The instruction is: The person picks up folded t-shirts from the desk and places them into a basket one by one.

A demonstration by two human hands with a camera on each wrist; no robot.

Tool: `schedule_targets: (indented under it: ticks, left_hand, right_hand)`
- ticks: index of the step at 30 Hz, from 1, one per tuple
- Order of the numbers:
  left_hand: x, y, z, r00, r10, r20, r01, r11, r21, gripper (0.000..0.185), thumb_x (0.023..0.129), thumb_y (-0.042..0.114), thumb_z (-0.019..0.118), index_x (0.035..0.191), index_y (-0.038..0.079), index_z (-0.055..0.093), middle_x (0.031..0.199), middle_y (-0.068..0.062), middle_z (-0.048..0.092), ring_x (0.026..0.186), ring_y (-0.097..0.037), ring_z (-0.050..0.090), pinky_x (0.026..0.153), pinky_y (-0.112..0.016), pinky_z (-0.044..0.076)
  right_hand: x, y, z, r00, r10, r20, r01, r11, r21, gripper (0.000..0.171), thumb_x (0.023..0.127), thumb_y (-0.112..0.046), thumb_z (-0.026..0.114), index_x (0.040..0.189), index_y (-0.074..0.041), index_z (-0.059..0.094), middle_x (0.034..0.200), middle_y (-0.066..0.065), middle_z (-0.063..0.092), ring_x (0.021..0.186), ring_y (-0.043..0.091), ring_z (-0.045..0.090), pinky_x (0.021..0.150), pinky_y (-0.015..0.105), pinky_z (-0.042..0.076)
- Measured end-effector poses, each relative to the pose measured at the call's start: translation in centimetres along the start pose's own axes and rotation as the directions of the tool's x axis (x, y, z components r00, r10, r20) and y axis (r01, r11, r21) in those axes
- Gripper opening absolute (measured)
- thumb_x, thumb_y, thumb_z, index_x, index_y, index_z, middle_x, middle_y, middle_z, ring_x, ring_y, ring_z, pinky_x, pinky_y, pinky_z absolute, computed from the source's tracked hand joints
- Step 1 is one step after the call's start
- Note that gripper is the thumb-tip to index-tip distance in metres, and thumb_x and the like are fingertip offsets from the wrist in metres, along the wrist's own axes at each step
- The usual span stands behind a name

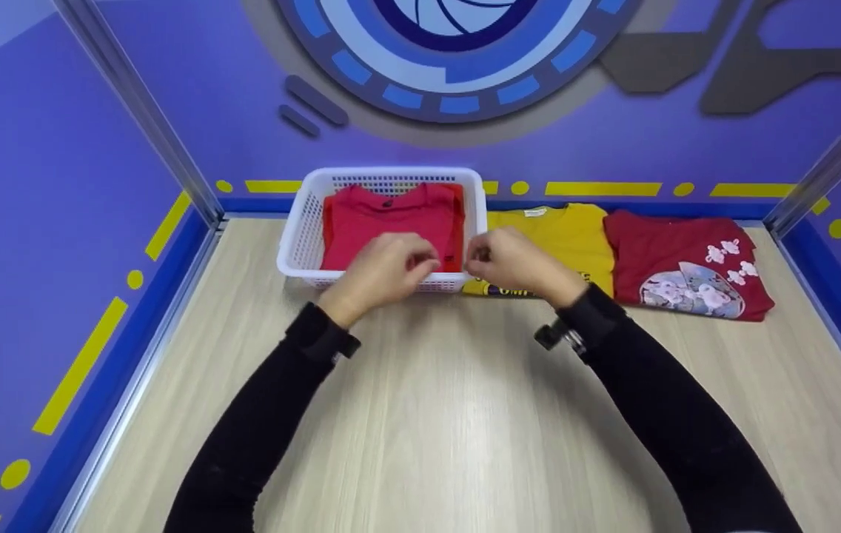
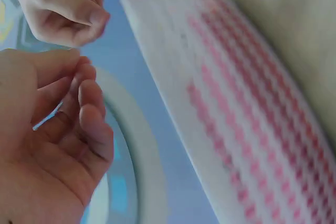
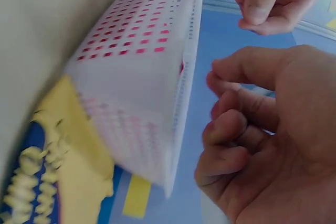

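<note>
Both hands are hovering over the near rim of the white basket, left hand & right hand w/ fingers loosely curled, gripping nothing. The folded red shirt is lying inside the basket, just beyond the fingertips. A yellow shirt & a dark red printed shirt are lying on the wooden table to the right.

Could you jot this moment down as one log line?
left hand: empty, over basket | right hand: empty, beside it | red shirt: folded in basket
</note>
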State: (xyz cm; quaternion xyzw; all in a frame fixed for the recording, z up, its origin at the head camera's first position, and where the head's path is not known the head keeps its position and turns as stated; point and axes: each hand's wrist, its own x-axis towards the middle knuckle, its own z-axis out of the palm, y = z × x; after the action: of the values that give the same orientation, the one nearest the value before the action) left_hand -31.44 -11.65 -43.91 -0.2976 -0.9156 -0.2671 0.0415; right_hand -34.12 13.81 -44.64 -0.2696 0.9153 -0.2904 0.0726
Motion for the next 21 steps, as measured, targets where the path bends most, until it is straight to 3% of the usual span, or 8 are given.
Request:
schedule_targets:
  ticks: [3, 8, 14, 17, 21]
  left_hand:
    - [0.0, 2.0, 2.0, 0.997, 0.073, 0.006, -0.073, 0.997, -0.034, 0.018, 0.108, 0.022, 0.072, 0.119, 0.013, 0.083, 0.105, -0.001, 0.079, 0.094, -0.014, 0.071, 0.088, -0.031, 0.062]
    - [0.1, 4.7, 5.6, 0.991, 0.128, 0.043, -0.126, 0.991, -0.034, 0.019, 0.11, 0.023, 0.069, 0.121, 0.013, 0.081, 0.107, -0.001, 0.077, 0.094, -0.013, 0.069, 0.088, -0.028, 0.062]
    - [0.7, 6.2, 10.0, 0.973, 0.22, 0.073, -0.228, 0.961, 0.153, 0.02, 0.112, 0.024, 0.065, 0.117, 0.011, 0.079, 0.112, -0.004, 0.077, 0.107, -0.02, 0.07, 0.101, -0.034, 0.061]
    - [1.3, 6.5, 11.6, 0.972, 0.215, 0.091, -0.23, 0.949, 0.217, 0.022, 0.112, 0.025, 0.064, 0.122, 0.011, 0.078, 0.12, -0.006, 0.076, 0.117, -0.024, 0.069, 0.109, -0.037, 0.058]
    - [2.5, 6.9, 13.0, 0.985, 0.134, 0.108, -0.157, 0.956, 0.248, 0.029, 0.113, 0.025, 0.061, 0.134, 0.01, 0.075, 0.13, -0.007, 0.072, 0.124, -0.025, 0.066, 0.113, -0.038, 0.056]
  right_hand:
    - [-2.6, 1.6, 0.3, 0.998, 0.023, -0.056, -0.024, 1.0, -0.013, 0.014, 0.102, -0.016, 0.073, 0.096, -0.007, 0.081, 0.08, 0.007, 0.072, 0.07, 0.018, 0.059, 0.067, 0.031, 0.05]
    - [-6.0, 4.1, 0.6, 0.987, 0.074, -0.142, -0.078, 0.997, -0.025, 0.014, 0.102, -0.016, 0.074, 0.099, -0.005, 0.082, 0.086, 0.008, 0.077, 0.076, 0.021, 0.063, 0.071, 0.033, 0.052]
    - [-8.7, 6.8, 0.2, 0.963, 0.183, -0.196, -0.2, 0.977, -0.071, 0.018, 0.102, -0.014, 0.074, 0.108, 0.0, 0.083, 0.099, 0.016, 0.082, 0.091, 0.032, 0.072, 0.086, 0.049, 0.06]
    - [-9.3, 8.2, 0.0, 0.941, 0.26, -0.217, -0.285, 0.954, -0.094, 0.021, 0.102, -0.015, 0.074, 0.113, 0.001, 0.083, 0.107, 0.019, 0.082, 0.099, 0.037, 0.073, 0.094, 0.055, 0.058]
    - [-9.9, 10.0, -0.5, 0.915, 0.311, -0.258, -0.35, 0.928, -0.124, 0.025, 0.103, -0.016, 0.07, 0.116, 0.001, 0.082, 0.114, 0.022, 0.081, 0.106, 0.042, 0.073, 0.097, 0.06, 0.057]
